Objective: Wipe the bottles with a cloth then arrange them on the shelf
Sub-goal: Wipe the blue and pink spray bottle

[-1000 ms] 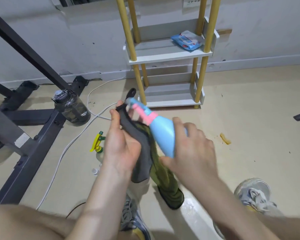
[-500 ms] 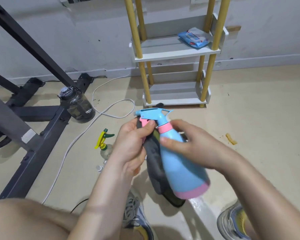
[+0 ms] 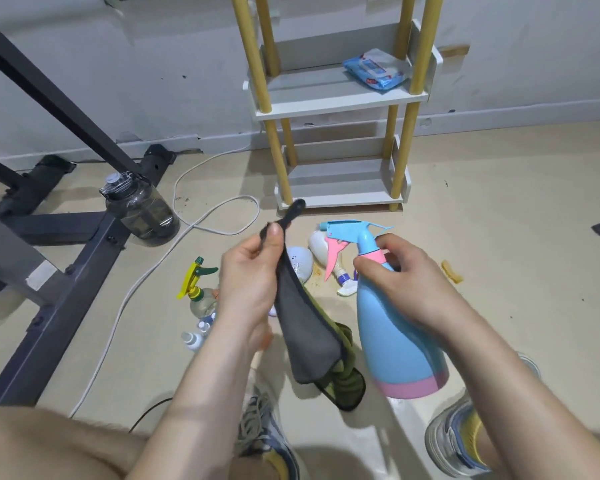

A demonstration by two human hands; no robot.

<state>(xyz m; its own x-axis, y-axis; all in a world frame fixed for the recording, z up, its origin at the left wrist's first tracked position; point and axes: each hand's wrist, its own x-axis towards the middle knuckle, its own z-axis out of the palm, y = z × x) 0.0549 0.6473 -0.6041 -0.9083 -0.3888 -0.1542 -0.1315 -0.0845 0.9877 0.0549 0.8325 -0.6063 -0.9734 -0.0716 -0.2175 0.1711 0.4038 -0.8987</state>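
I am watching a dark metal frame point(image 3: 66, 258) taking up the left of my feed, its legs lying flat on the floor. Straight ahead the shelf point(image 3: 326, 95) is standing against the wall, white tiers on yellow posts.

Nearer to me, the blue spray bottle point(image 3: 392, 334) is hanging upright in the air, well short of the shelf, with its pink base towards me and its nozzle pointing left. The right hand point(image 3: 409, 282) is gripping it at the pink collar, fingers and thumb curling round the neck.

Just beside it on the left, the cloth point(image 3: 305, 337) is dangling free, grey on one face and olive on the other, with a black loop sticking up at its top. The left hand point(image 3: 250, 275) is pinching that top corner between thumb and fingers. I cannot tell whether the cloth's lower folds are touching the bottle.

A dark jug point(image 3: 139, 209) is sitting on the floor against the frame, and a white cable point(image 3: 219, 233) is looping past it.

Beyond the hands, a white bottle point(image 3: 321, 245) is lying on its side on the floor. Left of the left wrist, a yellow-triggered spray bottle point(image 3: 201, 296) is standing upright. A blue wipes packet point(image 3: 374, 69) is resting on the right end of the shelf's upper tier. Some small bottles point(image 3: 193, 339) are clustering by the left forearm.
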